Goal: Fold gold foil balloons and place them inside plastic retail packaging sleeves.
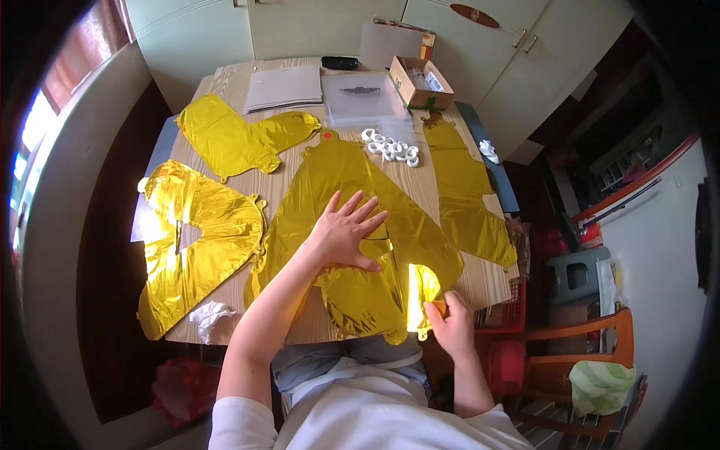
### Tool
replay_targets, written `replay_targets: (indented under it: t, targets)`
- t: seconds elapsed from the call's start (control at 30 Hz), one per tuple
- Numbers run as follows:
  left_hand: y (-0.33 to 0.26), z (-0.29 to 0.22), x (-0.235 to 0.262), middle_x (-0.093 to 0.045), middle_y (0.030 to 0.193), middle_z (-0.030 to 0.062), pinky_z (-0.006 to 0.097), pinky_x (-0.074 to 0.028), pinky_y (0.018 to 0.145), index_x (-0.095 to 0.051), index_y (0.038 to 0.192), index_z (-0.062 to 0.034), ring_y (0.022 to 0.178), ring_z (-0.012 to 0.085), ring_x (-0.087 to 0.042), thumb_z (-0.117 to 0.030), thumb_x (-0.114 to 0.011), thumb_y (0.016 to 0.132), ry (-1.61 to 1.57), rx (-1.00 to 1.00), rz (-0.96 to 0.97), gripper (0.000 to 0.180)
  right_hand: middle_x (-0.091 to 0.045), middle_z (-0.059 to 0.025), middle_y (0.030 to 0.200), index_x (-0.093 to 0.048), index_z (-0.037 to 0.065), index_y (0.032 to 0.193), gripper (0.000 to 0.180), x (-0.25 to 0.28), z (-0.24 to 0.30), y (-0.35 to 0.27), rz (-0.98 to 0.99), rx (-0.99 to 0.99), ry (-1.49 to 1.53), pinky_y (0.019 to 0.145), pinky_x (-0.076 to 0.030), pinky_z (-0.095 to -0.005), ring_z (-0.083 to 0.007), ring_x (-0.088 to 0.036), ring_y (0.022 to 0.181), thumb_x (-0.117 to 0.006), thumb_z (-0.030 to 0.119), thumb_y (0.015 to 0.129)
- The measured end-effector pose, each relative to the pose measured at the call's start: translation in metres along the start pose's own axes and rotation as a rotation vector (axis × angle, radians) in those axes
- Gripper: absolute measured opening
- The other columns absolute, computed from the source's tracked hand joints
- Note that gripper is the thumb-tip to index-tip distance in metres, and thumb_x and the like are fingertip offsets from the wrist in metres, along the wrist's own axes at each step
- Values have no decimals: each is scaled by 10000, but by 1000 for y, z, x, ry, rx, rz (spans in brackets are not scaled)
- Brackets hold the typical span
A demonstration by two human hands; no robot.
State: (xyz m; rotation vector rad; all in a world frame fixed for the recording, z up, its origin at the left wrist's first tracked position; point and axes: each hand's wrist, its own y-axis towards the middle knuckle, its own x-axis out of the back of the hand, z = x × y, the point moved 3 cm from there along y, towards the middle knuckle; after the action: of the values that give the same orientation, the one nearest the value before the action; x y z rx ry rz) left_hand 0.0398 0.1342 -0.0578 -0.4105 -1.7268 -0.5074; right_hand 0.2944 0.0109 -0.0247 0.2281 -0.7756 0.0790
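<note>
A large flat gold foil balloon (341, 171) lies in front of me, part of it folded over near the table's front edge. My left hand (345, 231) rests on the foil with its fingers spread. At the near right corner of the same balloon, my right hand (452, 326) pinches the foil edge between thumb and fingers. That part of the foil is bent up and reflects bright light. To the left lies a creased gold foil balloon (225, 217) with a gap in its middle. Another gold balloon (217, 142) is behind it, and a long one (465, 191) lies at the right.
Several small white rolls (390, 148) sit behind the large balloon. Farther back are a stack of grey sheets (285, 87), clear plastic bags (360, 109), a cardboard box (409, 71) and a black case (339, 63). Crumpled tissue (211, 319) lies front left. A wooden chair (555, 341) stands right.
</note>
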Motion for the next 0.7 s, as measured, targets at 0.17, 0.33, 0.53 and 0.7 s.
replay_targets:
  t: [0.17, 0.33, 0.53, 0.7]
  targets:
    - [1, 1, -1, -302, 1564, 94, 571, -128, 1174, -317, 1514, -225, 1463, 329, -211, -838, -611, 590, 6, -1, 6, 1148, -592, -82, 760, -590, 79, 815, 154, -36, 51, -7, -83, 289, -109, 691, -469, -404, -281, -602, 736, -730, 121, 767]
    - [1, 0, -1, -303, 1564, 93, 576, -129, 1172, -317, 1515, -225, 1462, 331, -215, -833, -605, 603, 9, -5, -8, 1133, -624, -45, 884, -623, 98, 846, 144, -67, 61, -15, -28, 430, -145, 783, -483, -403, -239, -609, 897, -726, 100, 745]
    - [2, 1, -6, -303, 1562, 103, 585, -124, 1169, -318, 1514, -214, 1460, 347, -210, -884, -559, 595, 4, 6, -25, 1162, -639, -66, 1063, -658, 79, 935, 144, -79, 54, -26, 27, 496, -181, 1026, -425, -445, -264, -583, 1133, -707, 150, 819]
    - [2, 1, -6, -298, 1563, 109, 597, -126, 1163, -320, 1514, -212, 1453, 401, -191, -900, -549, 586, 29, 1, -5, 1177, -633, -75, 1162, -659, 77, 1026, 202, -75, 58, -26, 145, 488, -128, 1067, -396, -480, -279, -550, 1217, -687, 181, 856]
